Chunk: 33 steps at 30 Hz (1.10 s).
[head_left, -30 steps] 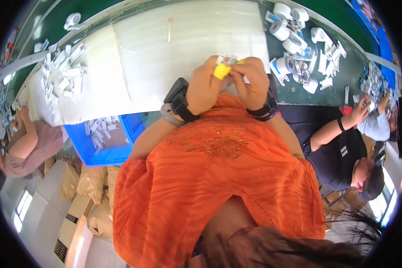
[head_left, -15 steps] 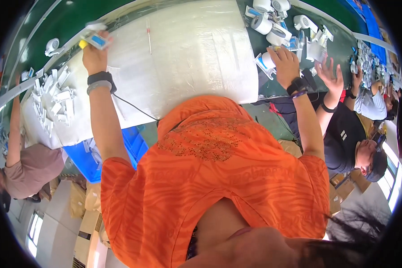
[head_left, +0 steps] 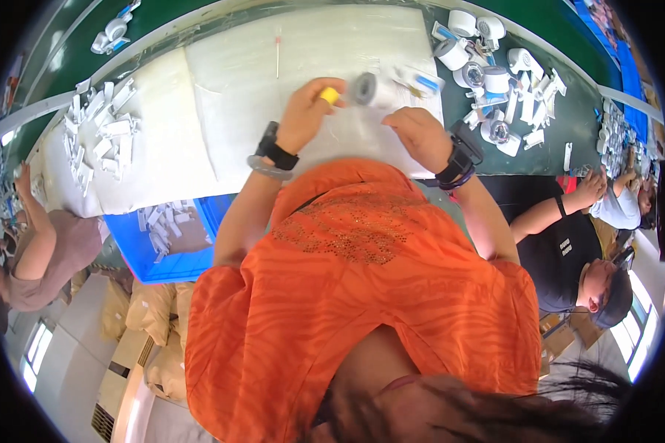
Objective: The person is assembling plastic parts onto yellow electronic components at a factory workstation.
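Over the white padded work surface, my left hand and my right hand are close together. A yellow band wraps one finger of my left hand; its fingers are partly stretched, and nothing shows in them. Between the hands is a white drum-shaped device with a grey round face, blurred by motion. A flat white bracket with a blue patch extends from it to the right. My right fingers are closed at its near side; their exact hold is partly hidden. The grey face points toward my left fingertips.
White plastic parts lie heaped on the left. Similar drum-shaped devices pile up at the right. A blue bin with white pieces stands below the table's left. A thin stick lies at the back. Co-workers sit on both sides.
My left hand has come back from the far left belt without the blue-patched piece it held. My right hand has moved left from the pile with a device. The right co-worker's hand has withdrawn.
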Each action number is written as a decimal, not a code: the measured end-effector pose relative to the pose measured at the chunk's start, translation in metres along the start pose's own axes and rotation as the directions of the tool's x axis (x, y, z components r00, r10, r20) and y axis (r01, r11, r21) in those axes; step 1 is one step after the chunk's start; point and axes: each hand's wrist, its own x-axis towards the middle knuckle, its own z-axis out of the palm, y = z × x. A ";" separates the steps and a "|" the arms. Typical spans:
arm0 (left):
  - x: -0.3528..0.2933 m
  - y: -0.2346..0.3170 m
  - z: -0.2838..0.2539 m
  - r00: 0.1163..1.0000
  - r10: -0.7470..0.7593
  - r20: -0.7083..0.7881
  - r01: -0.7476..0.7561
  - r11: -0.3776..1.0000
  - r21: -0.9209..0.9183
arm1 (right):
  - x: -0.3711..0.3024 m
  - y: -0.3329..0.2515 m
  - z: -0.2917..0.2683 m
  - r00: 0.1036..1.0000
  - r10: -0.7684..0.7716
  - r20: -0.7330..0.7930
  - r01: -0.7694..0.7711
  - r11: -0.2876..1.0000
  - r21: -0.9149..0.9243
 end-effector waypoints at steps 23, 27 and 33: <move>0.091 0.107 -0.128 0.993 -0.021 0.118 -0.064 0.737 0.673 | 0.199 0.054 0.088 0.575 0.720 0.389 -0.719 0.218 0.659; 0.126 0.010 -0.133 0.977 0.157 0.144 -0.213 0.727 0.653 | 0.202 0.051 0.104 0.627 0.528 0.574 -0.542 -0.234 0.807; 0.107 0.007 -0.094 0.981 0.034 0.190 -0.100 0.931 0.350 | 0.163 0.041 0.096 0.604 0.753 0.262 -0.410 0.011 0.912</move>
